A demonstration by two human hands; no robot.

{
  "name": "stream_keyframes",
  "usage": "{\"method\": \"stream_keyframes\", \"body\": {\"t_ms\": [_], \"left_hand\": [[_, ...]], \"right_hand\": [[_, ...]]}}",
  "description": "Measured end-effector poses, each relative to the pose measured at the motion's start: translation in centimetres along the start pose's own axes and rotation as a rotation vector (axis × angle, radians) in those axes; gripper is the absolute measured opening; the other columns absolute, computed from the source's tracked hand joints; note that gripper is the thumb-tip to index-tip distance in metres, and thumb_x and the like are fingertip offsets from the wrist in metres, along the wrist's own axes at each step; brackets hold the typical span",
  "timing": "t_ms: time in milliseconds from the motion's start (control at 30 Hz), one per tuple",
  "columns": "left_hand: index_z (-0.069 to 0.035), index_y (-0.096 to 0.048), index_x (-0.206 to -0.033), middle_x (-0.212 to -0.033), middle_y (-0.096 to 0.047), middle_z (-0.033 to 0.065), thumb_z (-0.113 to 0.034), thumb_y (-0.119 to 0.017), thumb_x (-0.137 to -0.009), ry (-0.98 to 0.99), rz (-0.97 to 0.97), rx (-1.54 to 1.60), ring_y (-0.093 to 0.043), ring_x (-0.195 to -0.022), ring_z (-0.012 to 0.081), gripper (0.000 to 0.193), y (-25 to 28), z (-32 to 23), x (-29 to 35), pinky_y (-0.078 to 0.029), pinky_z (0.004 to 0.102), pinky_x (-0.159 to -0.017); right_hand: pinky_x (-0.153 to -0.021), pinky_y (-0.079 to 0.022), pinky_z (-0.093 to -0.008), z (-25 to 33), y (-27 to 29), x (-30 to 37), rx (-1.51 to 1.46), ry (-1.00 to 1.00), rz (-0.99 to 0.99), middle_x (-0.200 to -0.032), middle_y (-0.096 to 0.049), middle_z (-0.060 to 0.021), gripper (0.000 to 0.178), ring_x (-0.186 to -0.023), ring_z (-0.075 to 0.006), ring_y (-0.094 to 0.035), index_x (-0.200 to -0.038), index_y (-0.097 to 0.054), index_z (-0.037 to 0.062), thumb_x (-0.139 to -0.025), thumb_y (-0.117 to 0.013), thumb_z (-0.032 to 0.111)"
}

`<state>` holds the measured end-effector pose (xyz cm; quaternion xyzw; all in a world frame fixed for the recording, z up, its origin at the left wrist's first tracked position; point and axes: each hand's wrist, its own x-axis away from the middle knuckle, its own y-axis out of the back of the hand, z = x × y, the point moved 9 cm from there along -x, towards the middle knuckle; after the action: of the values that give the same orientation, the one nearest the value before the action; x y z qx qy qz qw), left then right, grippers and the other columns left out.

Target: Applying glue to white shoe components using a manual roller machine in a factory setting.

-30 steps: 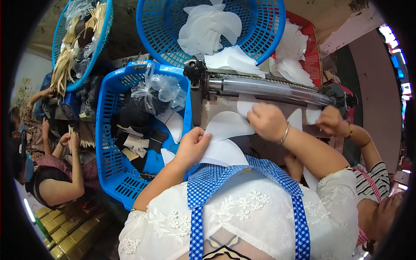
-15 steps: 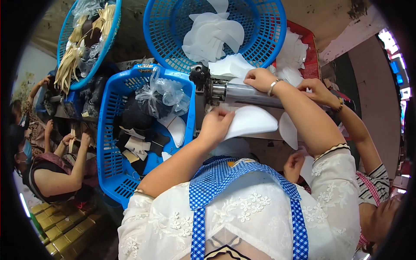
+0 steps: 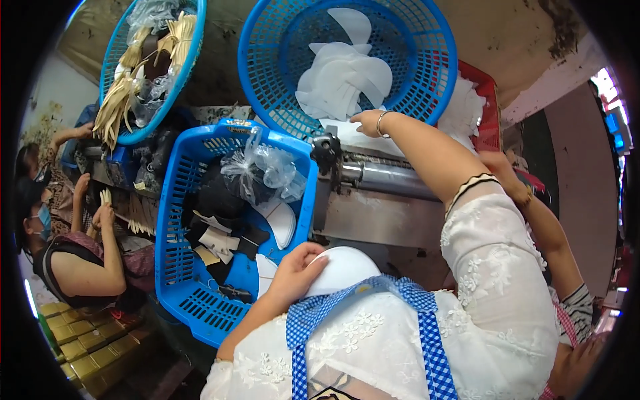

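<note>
My left hand (image 3: 298,271) is closed on a stack of curved white pieces (image 3: 348,264), held low against my checked apron. Stretched out past the metal roller (image 3: 387,178) of a machine, my right hand (image 3: 369,123) is above white sheet pieces (image 3: 363,139) at the near rim of a round blue basket (image 3: 248,60). Its fingers point left, a little apart, and nothing shows in them. More thin white pieces (image 3: 343,80) lie inside that basket. A black knob (image 3: 326,149) sits at the roller's left end.
A blue crate (image 3: 172,217) at left holds dark and pale scraps and a clear plastic bag (image 3: 270,170). Behind the machine stands a red basket (image 3: 492,110) with white pieces. A co-worker's arm (image 3: 557,223) reaches in at right. Other people work at left, below a tilted basket (image 3: 189,73).
My right hand has left the roller and moved away to the white sheets. My left hand has drawn the white stack back toward my body. The view has shifted slightly.
</note>
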<state>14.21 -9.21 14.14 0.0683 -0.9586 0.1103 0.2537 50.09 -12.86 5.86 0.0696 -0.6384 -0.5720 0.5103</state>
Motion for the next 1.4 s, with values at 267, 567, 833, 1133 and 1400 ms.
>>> {"method": "stream_keyframes", "body": {"t_ms": [267,567,833,1133,1400], "left_hand": [[0.000,-0.051,-0.106,-0.086,-0.066,0.0095,-0.003,-0.055,-0.089,0.009,-0.437,0.369,-0.061,-0.072,0.0103,0.018,8.2,2.6,5.7,-0.048,0.0229,-0.065],[0.001,-0.051,-0.107,-0.091,-0.061,0.0048,-0.001,-0.055,-0.089,-0.237,-0.294,0.113,-0.055,-0.079,0.0056,0.019,6.5,-2.8,3.1,-0.044,0.0187,-0.070],[-0.001,-0.055,-0.098,-0.079,-0.060,0.0007,-0.008,-0.059,-0.090,-0.312,-0.280,0.166,-0.052,-0.069,0.0022,0.011,6.8,-2.3,2.3,-0.040,0.0145,-0.063],[-0.001,-0.056,-0.095,-0.075,-0.059,0.0000,-0.013,-0.059,-0.091,-0.326,-0.207,0.112,-0.050,-0.065,0.0018,0.014,4.5,-2.3,2.5,-0.039,0.0154,-0.059],[-0.001,-0.058,-0.092,-0.073,-0.061,0.0014,-0.020,-0.058,-0.091,-0.356,-0.169,-0.135,-0.051,-0.064,0.0044,0.019,-0.4,-2.1,-1.5,-0.042,0.0201,-0.057]], "right_hand": [[-0.078,-0.052,-0.0387,-1.0,-3.4,-5.3,0.175,-0.142,0.268,-0.099,-0.067,-0.0177,0.063,-0.091,-0.0314,-0.065,-0.094,-0.069,-0.0017,-0.055,-0.082,0.046],[-0.070,-0.049,-0.0448,5.2,11.1,8.6,0.253,0.122,-0.758,-0.086,-0.059,-0.0161,0.016,-0.082,-0.0355,-0.060,-0.086,-0.062,0.0029,-0.078,-0.050,0.010],[-0.052,-0.045,-0.0304,19.3,-1.7,30.1,0.214,0.546,-0.708,-0.070,-0.048,-0.0069,0.009,-0.062,-0.0201,-0.053,-0.071,-0.053,0.0045,-0.067,-0.055,0.012],[-0.058,-0.048,-0.0343,13.8,-0.2,26.4,0.033,0.070,-1.086,-0.077,-0.053,-0.0104,0.020,-0.070,-0.0269,-0.058,-0.086,-0.056,0.0053,-0.070,-0.066,0.013],[-0.058,-0.045,-0.0239,12.7,-6.9,26.9,-1.351,0.038,-0.222,-0.081,-0.063,0.0029,0.019,-0.067,-0.0063,-0.056,-0.089,-0.065,0.0041,-0.083,-0.066,0.022]]}}
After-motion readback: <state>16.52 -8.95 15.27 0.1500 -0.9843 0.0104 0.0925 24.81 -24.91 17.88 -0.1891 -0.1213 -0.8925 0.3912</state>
